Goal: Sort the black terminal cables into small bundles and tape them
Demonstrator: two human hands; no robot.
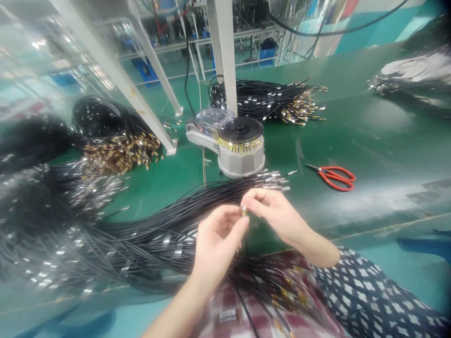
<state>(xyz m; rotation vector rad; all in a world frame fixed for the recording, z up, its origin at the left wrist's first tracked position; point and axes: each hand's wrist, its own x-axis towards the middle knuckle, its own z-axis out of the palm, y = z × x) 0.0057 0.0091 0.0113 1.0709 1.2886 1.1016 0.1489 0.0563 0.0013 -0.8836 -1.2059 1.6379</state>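
My left hand (216, 237) and my right hand (276, 211) meet just above the front edge of the green table (369, 136). Together their fingertips pinch a small metal connector (244, 211) on the end of a thin black cable. Both hands are closed in a pinch. Under them lies a long bundle of black cables (169, 220) with silver tips pointing right. More cables with gold ends lie across my lap (282, 291).
A grey tape dispenser (237, 143) stands just behind the hands. Red-handled scissors (334, 177) lie to the right. Cable bundles with gold tips sit at the back (278, 101) and at the left (116, 141). White frame legs (225, 56) rise from the table.
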